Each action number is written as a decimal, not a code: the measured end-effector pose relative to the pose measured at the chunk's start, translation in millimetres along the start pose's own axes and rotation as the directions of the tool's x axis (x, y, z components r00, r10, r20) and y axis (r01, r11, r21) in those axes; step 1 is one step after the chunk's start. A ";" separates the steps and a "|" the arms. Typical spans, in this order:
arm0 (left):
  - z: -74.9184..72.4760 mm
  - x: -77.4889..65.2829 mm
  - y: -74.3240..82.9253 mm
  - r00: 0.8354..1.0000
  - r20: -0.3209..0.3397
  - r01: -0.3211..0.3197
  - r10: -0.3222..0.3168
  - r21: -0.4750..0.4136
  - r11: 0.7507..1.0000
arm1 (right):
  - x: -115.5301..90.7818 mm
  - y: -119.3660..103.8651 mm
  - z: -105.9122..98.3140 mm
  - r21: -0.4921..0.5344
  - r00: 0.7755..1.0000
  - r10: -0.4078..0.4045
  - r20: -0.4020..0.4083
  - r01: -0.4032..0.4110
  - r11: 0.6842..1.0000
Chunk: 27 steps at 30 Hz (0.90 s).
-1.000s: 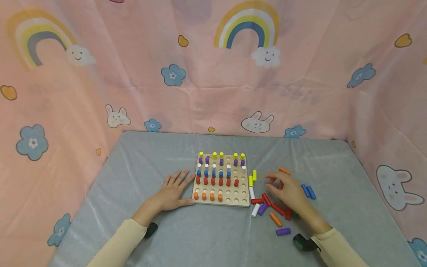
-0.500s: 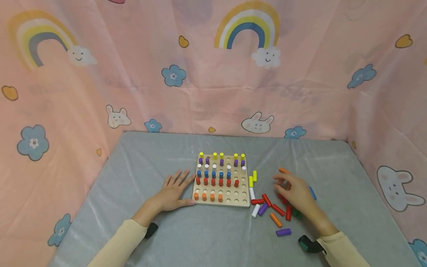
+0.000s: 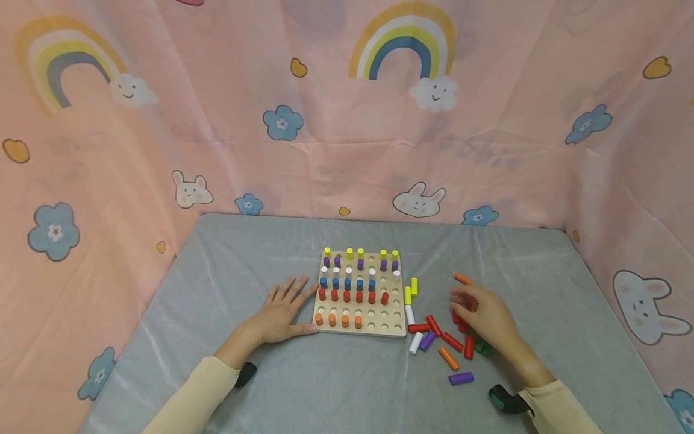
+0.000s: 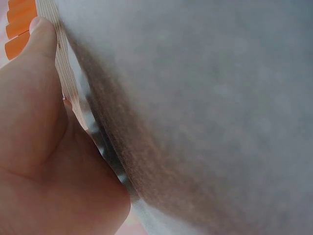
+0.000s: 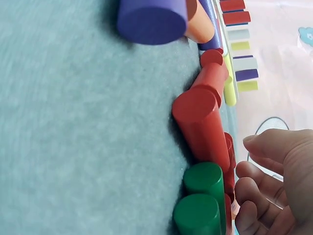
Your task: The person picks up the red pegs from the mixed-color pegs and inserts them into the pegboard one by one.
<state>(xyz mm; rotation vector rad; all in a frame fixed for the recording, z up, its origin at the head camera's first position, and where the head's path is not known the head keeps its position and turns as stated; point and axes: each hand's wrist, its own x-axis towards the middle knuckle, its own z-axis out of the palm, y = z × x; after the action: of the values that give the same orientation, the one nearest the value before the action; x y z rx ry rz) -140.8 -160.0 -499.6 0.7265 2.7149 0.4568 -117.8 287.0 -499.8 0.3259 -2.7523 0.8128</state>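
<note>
My left hand (image 3: 279,313) lies flat with spread fingers at the left edge of a wooden pegboard (image 3: 379,328); in the left wrist view the thumb (image 4: 43,41) touches the board's side. Rows of yellow, purple, white, blue, red and orange pegs (image 3: 344,321) stand in its holes. My right hand (image 3: 485,310) hovers above loose pegs right of the board, its fingers loosely bent and holding nothing visible. Red pegs (image 3: 459,318) show below its fingertips. In the right wrist view, green pegs (image 5: 198,215) and a red peg (image 5: 200,127) lie beside the fingers.
Loose yellow pegs (image 3: 414,287), white pegs (image 3: 415,343), purple pegs (image 3: 461,378) and orange pegs (image 3: 448,358) lie on the grey tabletop (image 3: 260,386). A printed pink cloth (image 3: 336,163) hangs around the table.
My right hand has moved right, away from the board, and now covers the loose blue pegs seen earlier. Red pegs have come into view below its fingers. My left hand stays put.
</note>
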 end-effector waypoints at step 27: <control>0.0 0.6 1.2 1.000 0.000 0.013 -0.013 0.014 1.000 | 4.6 -3.3 -1.1 -0.078 0.973 0.114 0.202 -0.100 0.992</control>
<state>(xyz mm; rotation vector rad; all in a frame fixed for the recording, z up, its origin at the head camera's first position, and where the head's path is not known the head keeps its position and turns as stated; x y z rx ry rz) -140.8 -158.7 -499.2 0.7126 2.7234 0.4348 -121.0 284.3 -495.8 0.2640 -3.0067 0.7481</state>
